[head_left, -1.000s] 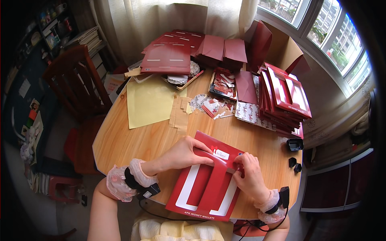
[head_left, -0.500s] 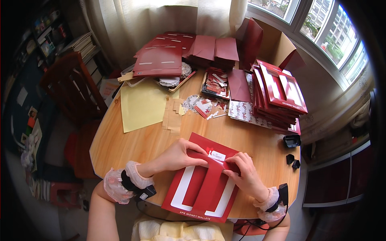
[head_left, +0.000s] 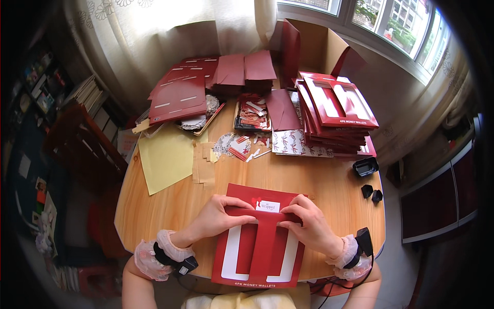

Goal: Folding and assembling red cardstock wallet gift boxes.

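A red cardboard wallet pack (head_left: 265, 247) with white U-shaped panels lies at the table's near edge, in front of me. At its upper part sits a small white label (head_left: 269, 206) with a red bow beside it. My left hand (head_left: 218, 216) pinches the folded upper edge of the red card just left of the label, thumb below and fingers above. On the label's right side, my right hand (head_left: 309, 221) pinches the same edge, its thumb also underneath. Some of the edge is hidden under the fingers of both hands.
Finished-looking red packs (head_left: 339, 113) are stacked at the back right, by an open cardboard box (head_left: 314, 49). Flat red cards (head_left: 180, 92) lie back left. A tray of small red and white pieces (head_left: 253, 114), yellow paper (head_left: 167, 159) and black plastic parts (head_left: 366, 167) are around.
The view has turned slightly, and the pack now lies straighter before me. Both hands keep their pinch on its folded edge, beside the label.
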Motion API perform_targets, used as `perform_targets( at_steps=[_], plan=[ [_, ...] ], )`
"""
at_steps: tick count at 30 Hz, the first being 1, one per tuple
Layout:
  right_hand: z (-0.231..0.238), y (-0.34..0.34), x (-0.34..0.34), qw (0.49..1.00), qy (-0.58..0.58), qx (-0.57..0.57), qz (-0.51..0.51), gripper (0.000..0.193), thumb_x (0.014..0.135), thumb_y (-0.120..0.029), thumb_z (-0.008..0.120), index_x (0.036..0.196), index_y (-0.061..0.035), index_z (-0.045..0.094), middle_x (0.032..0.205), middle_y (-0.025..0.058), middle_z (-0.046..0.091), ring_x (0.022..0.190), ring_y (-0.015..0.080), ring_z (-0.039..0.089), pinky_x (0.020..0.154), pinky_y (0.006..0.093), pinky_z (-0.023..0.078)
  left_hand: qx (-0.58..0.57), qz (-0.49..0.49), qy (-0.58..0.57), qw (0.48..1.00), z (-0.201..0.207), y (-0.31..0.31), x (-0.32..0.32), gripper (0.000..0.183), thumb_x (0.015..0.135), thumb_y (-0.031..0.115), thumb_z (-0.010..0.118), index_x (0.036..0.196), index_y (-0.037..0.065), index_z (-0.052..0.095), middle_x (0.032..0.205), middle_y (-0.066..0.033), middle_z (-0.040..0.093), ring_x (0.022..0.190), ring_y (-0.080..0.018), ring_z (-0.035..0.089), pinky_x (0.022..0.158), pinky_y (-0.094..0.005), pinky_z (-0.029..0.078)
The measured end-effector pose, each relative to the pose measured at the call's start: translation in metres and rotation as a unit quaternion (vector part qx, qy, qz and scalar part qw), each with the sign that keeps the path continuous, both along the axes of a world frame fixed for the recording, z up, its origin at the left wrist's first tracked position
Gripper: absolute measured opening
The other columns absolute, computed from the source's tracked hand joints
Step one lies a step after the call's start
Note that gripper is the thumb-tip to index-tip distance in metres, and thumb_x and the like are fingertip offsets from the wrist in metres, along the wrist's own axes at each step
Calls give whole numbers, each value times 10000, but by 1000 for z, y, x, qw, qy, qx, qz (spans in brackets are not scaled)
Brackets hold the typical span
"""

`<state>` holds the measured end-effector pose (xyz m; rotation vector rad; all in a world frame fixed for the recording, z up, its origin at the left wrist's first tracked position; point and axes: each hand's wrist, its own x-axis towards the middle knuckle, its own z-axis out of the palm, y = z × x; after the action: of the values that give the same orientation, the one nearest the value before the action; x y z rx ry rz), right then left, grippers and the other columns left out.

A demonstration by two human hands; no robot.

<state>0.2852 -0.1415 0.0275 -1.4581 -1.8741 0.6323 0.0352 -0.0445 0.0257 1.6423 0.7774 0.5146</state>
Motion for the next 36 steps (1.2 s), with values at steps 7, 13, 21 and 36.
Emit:
perform_targets(
  at_steps=[7, 13, 21, 36],
  plan=[
    [-2, 2, 7, 999, -30, 35, -29, 257, 752, -118, 809, 948, -39, 663, 933, 96, 581, 927, 295, 561, 833, 387, 472, -3, 13, -20, 1000, -4, 2, 0, 237, 813, 112, 819, 1009, -3, 752, 976, -75, 746, 850, -108, 682, 775, -253, 555],
    [0, 0, 9, 998, -33, 34, -30, 251, 733, -107, 815, 932, -58, 671, 920, 80, 588, 928, 279, 563, 835, 377, 444, -39, 9, -8, 999, -1, 1, 0, 247, 812, 113, 824, 1018, 1, 747, 990, -74, 743, 866, -112, 686, 778, -252, 561],
    [-3, 2, 7, 998, -35, 47, -24, 256, 726, -104, 819, 935, -68, 675, 933, 62, 585, 942, 258, 564, 837, 367, 415, -36, 11, -14, 999, -4, 2, 2, 264, 805, 110, 833, 1038, 10, 759, 977, -77, 748, 862, -106, 682, 778, -240, 558],
    [24, -1, 17, 997, 9, -14, -79, 285, 760, -134, 834, 936, -2, 653, 973, 85, 574, 721, 192, 615, 630, 308, 530, 22, 52, -19, 998, 3, 1, -2, 244, 786, 87, 840, 1006, 10, 769, 947, -72, 757, 840, -98, 691, 765, -241, 564]
  ],
)
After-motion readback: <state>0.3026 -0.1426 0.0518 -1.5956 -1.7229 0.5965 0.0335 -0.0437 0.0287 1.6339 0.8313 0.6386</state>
